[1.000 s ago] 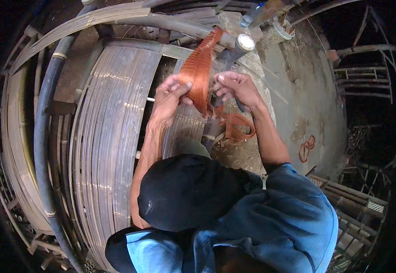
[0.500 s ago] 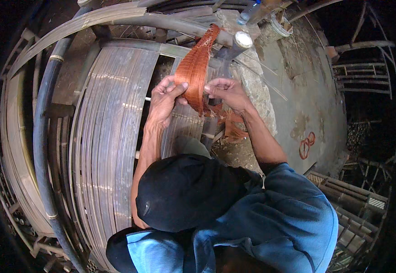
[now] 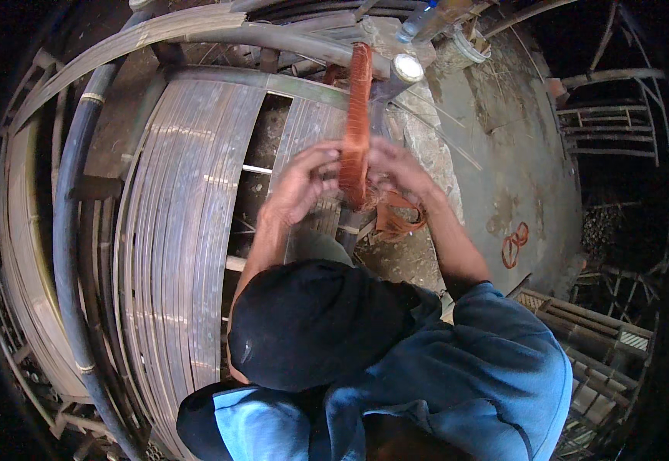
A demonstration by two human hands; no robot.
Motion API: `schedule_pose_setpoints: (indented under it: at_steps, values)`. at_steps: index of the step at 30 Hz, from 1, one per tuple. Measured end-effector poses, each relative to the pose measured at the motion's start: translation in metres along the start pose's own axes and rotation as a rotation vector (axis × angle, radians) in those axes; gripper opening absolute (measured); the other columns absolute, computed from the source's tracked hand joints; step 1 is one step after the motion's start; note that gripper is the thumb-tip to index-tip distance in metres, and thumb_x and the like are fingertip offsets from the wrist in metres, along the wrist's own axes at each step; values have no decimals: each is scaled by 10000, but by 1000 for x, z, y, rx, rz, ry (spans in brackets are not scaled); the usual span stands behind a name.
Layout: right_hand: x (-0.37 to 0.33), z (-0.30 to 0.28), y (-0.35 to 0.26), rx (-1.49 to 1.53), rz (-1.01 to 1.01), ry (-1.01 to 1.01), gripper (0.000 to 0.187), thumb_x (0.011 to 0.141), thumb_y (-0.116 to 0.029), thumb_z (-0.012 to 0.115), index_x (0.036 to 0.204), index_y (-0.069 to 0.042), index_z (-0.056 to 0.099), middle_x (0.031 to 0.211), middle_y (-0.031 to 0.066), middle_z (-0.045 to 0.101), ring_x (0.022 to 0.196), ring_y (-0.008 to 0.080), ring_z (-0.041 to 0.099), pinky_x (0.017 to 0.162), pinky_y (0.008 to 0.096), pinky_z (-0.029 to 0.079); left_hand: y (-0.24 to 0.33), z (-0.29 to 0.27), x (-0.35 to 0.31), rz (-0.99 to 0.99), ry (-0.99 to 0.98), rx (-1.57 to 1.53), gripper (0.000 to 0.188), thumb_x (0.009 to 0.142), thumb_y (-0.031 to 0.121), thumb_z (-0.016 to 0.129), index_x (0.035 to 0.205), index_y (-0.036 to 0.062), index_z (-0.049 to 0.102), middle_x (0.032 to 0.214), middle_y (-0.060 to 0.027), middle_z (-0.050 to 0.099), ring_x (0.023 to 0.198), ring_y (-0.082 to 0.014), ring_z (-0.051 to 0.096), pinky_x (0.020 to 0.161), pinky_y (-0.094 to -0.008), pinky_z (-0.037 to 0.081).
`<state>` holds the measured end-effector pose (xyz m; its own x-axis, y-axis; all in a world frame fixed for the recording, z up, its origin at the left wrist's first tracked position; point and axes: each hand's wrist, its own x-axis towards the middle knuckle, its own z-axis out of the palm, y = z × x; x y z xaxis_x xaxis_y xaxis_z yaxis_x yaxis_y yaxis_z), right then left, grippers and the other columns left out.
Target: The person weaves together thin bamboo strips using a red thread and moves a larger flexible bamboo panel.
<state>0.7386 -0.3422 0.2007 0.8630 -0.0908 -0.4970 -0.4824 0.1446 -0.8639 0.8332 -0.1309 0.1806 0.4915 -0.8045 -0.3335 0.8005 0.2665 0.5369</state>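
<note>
In front of me an orange woven mesh strip [image 3: 358, 92] stretches up to a horizontal bamboo pole [image 3: 292, 38], turned so it looks narrow. My left hand [image 3: 303, 183] is at its left side, fingertips curled against the edge. From the other side my right hand [image 3: 397, 170] grips it, with the fingers partly behind the strip. Motion blurs both hands, and the exact finger contact is unclear. Below the right hand hangs a loose, frayed loop of orange mesh [image 3: 393, 219].
A slatted bamboo bench [image 3: 184, 207] lies to my left, beyond it a thick bamboo pole [image 3: 69, 230]. A white-topped post [image 3: 407, 67] stands ahead. On the concrete floor [image 3: 476, 184] at right lie orange rings [image 3: 512, 247]. A bottle [image 3: 410, 31] and bucket [image 3: 469, 50] are at the back.
The strip has turned from showing a broad face to a narrow, upright band. My right hand has moved slightly down, and my left hand has shifted right and down.
</note>
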Motion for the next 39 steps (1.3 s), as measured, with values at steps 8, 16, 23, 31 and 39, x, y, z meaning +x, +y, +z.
schedule_pose_setpoints:
  at_steps: [8, 16, 23, 31, 39]
  values:
    - [-19, -2, 6, 186, 89, -108, 377, 886, 1, 717, 1246, -35, 611, 1117, 15, 711, 927, 64, 662, 810, 242, 541, -46, -19, 13, 95, 201, 154, 507, 830, 34, 786, 1286, 3, 567, 1090, -91, 704, 938, -126, 666, 744, -268, 532]
    - [-31, -86, 38, 595, 86, -103, 379, 974, -89, 561, 1325, 46, 517, 1235, 175, 652, 1080, 256, 682, 966, 408, 564, -57, -17, 19, -35, -15, -304, 442, 852, 58, 756, 1252, -1, 578, 1135, -96, 693, 948, -140, 693, 751, -246, 548]
    - [-26, -70, 21, 522, 62, 178, 526, 973, -242, 661, 1383, 38, 489, 1298, 176, 626, 1153, 244, 646, 1006, 401, 536, -74, -33, 23, 34, 187, 81, 230, 826, 68, 798, 1032, 12, 712, 923, -75, 740, 696, -73, 622, 578, -212, 471]
    - [-17, -81, 8, 307, -43, 267, 501, 988, -237, 646, 1396, 11, 496, 1316, 126, 629, 1148, 219, 649, 1008, 392, 530, -75, -34, 24, 10, 307, 210, 293, 770, 96, 869, 1021, 13, 743, 873, -81, 739, 634, -87, 596, 539, -221, 460]
    - [-12, -57, 44, 537, 189, 132, 530, 956, -257, 696, 1376, 7, 508, 1311, 138, 627, 1161, 239, 642, 1002, 399, 532, -72, -26, 20, -25, 253, 68, 342, 843, 138, 816, 1065, -83, 678, 944, -175, 716, 788, -226, 720, 741, -356, 643]
